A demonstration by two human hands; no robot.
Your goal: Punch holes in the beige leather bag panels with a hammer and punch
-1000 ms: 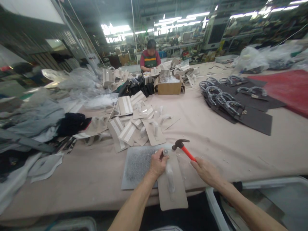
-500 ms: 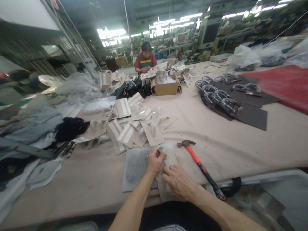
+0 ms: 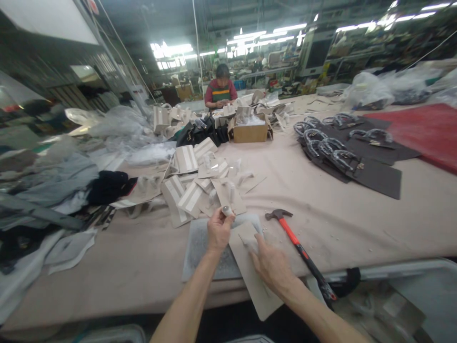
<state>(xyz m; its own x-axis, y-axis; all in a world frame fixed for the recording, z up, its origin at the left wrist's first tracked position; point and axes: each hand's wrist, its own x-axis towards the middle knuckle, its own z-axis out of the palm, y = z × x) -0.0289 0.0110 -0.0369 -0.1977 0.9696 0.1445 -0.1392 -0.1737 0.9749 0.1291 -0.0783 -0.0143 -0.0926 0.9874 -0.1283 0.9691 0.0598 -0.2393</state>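
Pinching a small cylinder [image 3: 226, 210], the left grip [image 3: 218, 232] has shifted toward ten o'clock, while the right grip [image 3: 273, 264], closed, holds the beige panel [image 3: 252, 277] newly slanted.

Beige panel [image 3: 247, 265]: flat, rounded corners, aslant at lower centre of frame (middle partly hidden). Small pale cylinder [image 3: 227, 211]: round grey top, just below frame centre.

Lit fluorescent tubes [image 3: 290, 28] hang in rows beneath a dark ceiling [image 3: 228, 12] over a hazy, cluttered workshop. A tall, dark-fronted cabinet [image 3: 317, 50] stands toward the back; a slanting pole [image 3: 111, 57] rises left of the cloth-covered worktop [image 3: 357, 219].
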